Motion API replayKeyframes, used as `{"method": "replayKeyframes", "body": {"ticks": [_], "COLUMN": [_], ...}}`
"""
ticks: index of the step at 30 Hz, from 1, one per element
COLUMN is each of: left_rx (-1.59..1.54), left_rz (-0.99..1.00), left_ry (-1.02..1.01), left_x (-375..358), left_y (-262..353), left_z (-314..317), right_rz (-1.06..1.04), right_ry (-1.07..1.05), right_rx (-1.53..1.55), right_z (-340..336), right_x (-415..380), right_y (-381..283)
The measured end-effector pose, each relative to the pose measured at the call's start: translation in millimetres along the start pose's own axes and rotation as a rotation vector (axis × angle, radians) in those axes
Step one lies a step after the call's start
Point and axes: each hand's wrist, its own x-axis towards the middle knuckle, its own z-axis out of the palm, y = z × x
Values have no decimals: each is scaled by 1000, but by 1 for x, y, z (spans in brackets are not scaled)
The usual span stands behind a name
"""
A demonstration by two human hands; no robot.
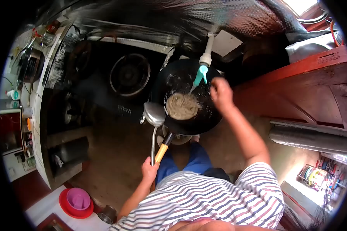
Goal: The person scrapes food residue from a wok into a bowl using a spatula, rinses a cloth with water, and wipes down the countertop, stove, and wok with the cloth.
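A black wok (212,121) sits under a white tap with a turquoise lever (201,74), and a thin stream of water runs into it. Inside lies a greyish-beige stringy clump (181,106); its kind I cannot make out. My left hand (149,169) is closed around the lower end of the wok's wooden handle (162,153), together with the handle of a steel ladle (155,114). The ladle's bowl rests by the wok's left rim. My right hand (221,93) hovers at the wok's right side, near the tap, fingers curled with nothing visible in them.
Left of the wok is a black stove with a round burner (130,74). A red wooden cabinet (304,88) stands on the right. Pink and red basins (76,200) sit on a white counter at lower left. Foil-like sheeting (173,19) covers the back wall.
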Motion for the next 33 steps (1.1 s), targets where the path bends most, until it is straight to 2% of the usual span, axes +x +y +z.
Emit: {"method": "replayKeyframes", "body": {"ticks": [1, 3, 4, 6, 7, 9, 11, 13, 14, 15, 17, 18, 19, 21, 23, 25, 27, 28, 29, 31, 32, 33], "left_rx": [9, 0, 2, -6, -2, -8, 16, 36, 84, 135, 164, 187, 184, 232, 240, 251, 302, 290, 295, 306, 315, 293], "left_rz": [-6, 10, 11, 23, 25, 55, 52, 51, 75, 96, 107, 120, 119, 121, 122, 137, 50, 39, 37, 8, 6, 8], "left_ry": [1, -22, -24, -40, -39, -23, -23, -16, -12, -9, -29, -52, -47, -73, -76, -77, -82, -69, -58, -48, -42, -28], "left_x": [0, 0, 0, 0, 1, 1, -2, -3, -5, -9, -16, -20, -23, -33, -38, -40, -43, -44, -43, -45, -43, -44], "left_y": [0, 3, 4, 4, 1, -3, 0, 11, 18, 23, 34, 38, 43, 46, 43, 46, 57, 58, 58, 55, 53, 49], "left_z": [0, -1, -2, -2, -2, 0, -1, -2, -3, -6, -8, -9, -9, -10, -12, -18, -23, -22, -20, -18, -18, -18], "right_rz": [-150, -506, -503, -857, -854, -872, -846, -657, -579, -579, -468, -340, -345, 60, 331, 339, 229, 78, 73, -55, -123, -366], "right_ry": [58, -123, -122, -456, -452, -636, -586, -496, -530, -530, -178, -92, -93, 102, -456, -632, -646, -479, -476, -587, -747, -756], "right_rx": [-63, -259, -260, -327, -326, -462, -489, -501, -437, -429, -170, -45, -43, 14, 9, -61, -144, -159, -148, -583, -513, -402], "right_z": [-25, -53, -49, -42, -40, -36, -21, -13, -16, -20, -32, -35, -33, -15, 18, 45, 83, 113, 139, 173, 182, 169], "right_x": [25, 63, 72, 90, 94, 100, 95, 91, 88, 80, 62, 50, 32, -14, -60, -82, -83, -86, -93, -105, -110, -111], "right_y": [-14, -46, -41, -30, -29, -29, -28, -34, -35, -37, -39, -38, -31, -11, 11, 12, 28, 43, 51, 51, 46, 40]}}
